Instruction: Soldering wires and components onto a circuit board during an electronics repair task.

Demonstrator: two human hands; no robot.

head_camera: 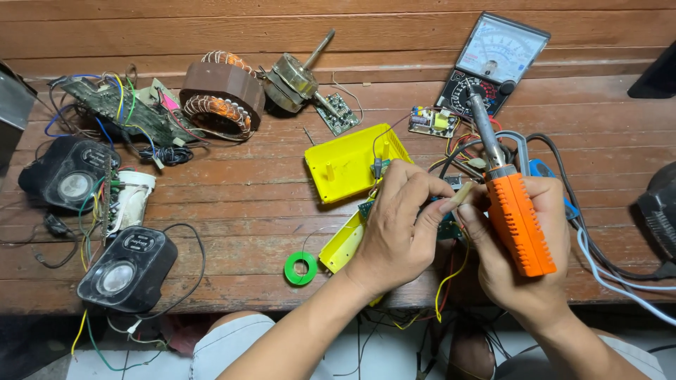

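My left hand and my right hand are both bare: no gloves, no rings, no watch or band at either wrist. My forearms are uncovered too, with no sleeve reaching down anywhere that shows. My nails are cut short and plain, and one fingertip on the right shows a pale nail. Lower down, at the bottom edge, my knee is covered in light grey cloth, shorts or trousers, I cannot tell which. The other leg wears the same grey.
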